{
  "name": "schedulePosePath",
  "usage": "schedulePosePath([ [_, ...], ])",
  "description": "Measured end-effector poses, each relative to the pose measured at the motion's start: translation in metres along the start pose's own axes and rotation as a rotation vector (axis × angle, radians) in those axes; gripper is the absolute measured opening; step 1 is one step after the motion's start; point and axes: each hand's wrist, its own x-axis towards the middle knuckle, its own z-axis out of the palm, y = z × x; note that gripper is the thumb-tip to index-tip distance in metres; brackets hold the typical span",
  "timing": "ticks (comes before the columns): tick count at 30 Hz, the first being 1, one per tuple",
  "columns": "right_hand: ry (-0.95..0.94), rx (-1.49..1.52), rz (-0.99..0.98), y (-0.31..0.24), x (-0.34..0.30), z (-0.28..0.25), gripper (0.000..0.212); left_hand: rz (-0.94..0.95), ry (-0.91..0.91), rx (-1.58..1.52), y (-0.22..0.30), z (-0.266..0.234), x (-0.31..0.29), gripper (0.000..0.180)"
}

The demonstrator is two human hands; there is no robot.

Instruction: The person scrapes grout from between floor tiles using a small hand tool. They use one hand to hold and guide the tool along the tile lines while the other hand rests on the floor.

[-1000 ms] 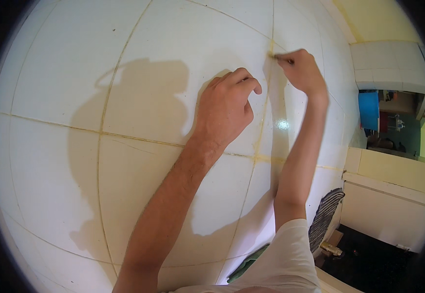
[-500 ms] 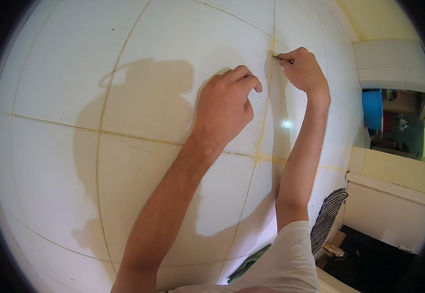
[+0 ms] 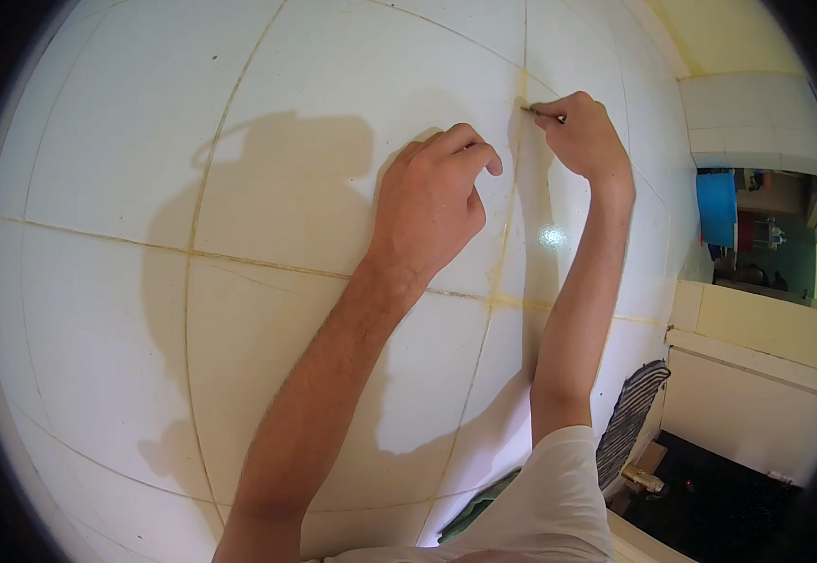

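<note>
My right hand (image 3: 585, 136) is closed in a pinch around a slim, dark, stick-like tool (image 3: 532, 112); its kind is too small to make out. The tool's tip meets or hovers just over a yellowish grout line (image 3: 518, 150) between white floor tiles (image 3: 296, 206). Left of that line, my left hand (image 3: 432, 202) rests on a tile with its fingers curled under and the forefinger bent. Nothing shows between its thumb and forefinger, though the palm side is hidden.
Yellow residue (image 3: 495, 298) marks the tile crossing between my arms. To the right lie a striped dark mat (image 3: 632, 422), a gold-coloured can or cylinder (image 3: 641, 479) and a pale raised ledge (image 3: 756, 389). Farther off stands a blue tub (image 3: 716, 210). Green cloth (image 3: 479, 507) shows near my sleeve.
The tool's tip has shifted very slightly left and its angle differs a little. Both hands stay almost where they were.
</note>
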Motion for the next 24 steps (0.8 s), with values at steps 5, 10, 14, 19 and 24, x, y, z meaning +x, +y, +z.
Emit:
schedulePosePath([
  [5,-0.026,-0.012,0.017,-0.002,0.002,-0.007,0.034,0.0,-0.009,-0.005,0.001,-0.003,0.001,0.037],
  [10,0.034,0.023,0.009,-0.003,0.005,0.003,0.033,-0.002,0.006,-0.023,-0.002,0.0,0.0,0.036],
  [14,-0.024,0.033,-0.04,0.007,0.001,0.0,0.032,0.01,0.003,0.002,-0.002,-0.001,-0.001,0.036],
  [19,0.116,0.011,-0.092,0.008,0.008,0.009,0.033,-0.006,-0.004,-0.005,0.001,-0.002,0.0,0.036],
  [24,0.093,-0.01,-0.045,0.0,0.006,0.01,0.033,-0.008,0.002,-0.003,-0.001,-0.001,-0.002,0.036],
])
